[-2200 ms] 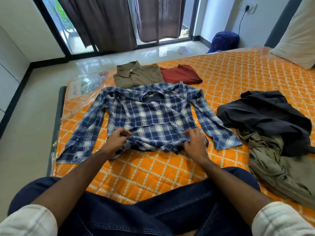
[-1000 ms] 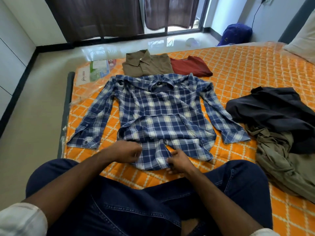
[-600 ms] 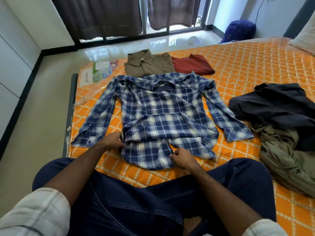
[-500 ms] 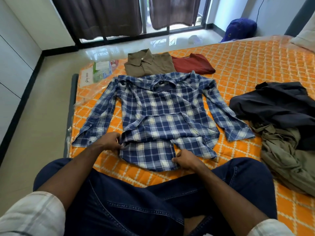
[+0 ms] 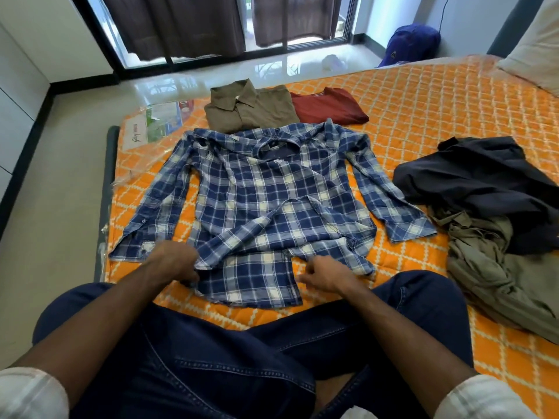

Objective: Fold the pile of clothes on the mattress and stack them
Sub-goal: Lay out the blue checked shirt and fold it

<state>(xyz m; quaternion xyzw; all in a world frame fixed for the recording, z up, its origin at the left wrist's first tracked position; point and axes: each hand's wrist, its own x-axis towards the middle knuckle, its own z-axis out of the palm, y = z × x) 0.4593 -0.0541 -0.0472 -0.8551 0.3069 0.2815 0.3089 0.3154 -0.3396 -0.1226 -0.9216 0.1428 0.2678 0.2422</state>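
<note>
A blue plaid shirt (image 5: pixel 272 201) lies spread on the orange mattress (image 5: pixel 423 110), sleeves out to both sides, its lower part rumpled with one flap lying flat toward me. My left hand (image 5: pixel 175 263) grips the shirt's lower left edge. My right hand (image 5: pixel 325 273) has its fingers curled at the front opening near the hem and pinches the cloth there. Beyond the collar lie a folded olive shirt (image 5: pixel 251 108) and a folded red shirt (image 5: pixel 326 105), side by side. At right sits an unfolded pile, a black garment (image 5: pixel 478 176) on top of a khaki one (image 5: pixel 499 267).
My crossed legs in dark jeans (image 5: pixel 242 358) rest at the mattress's near edge. A plastic packet (image 5: pixel 160 119) lies on the far left corner. The floor (image 5: pixel 54 207) drops off at left. A pillow (image 5: pixel 538 46) leans at far right and a blue bag (image 5: pixel 411 40) stands on the floor.
Both hands drew the shirt's hem toward me and smoothed the lower flap flat. My right hand has shifted a little to the right, along the front opening.
</note>
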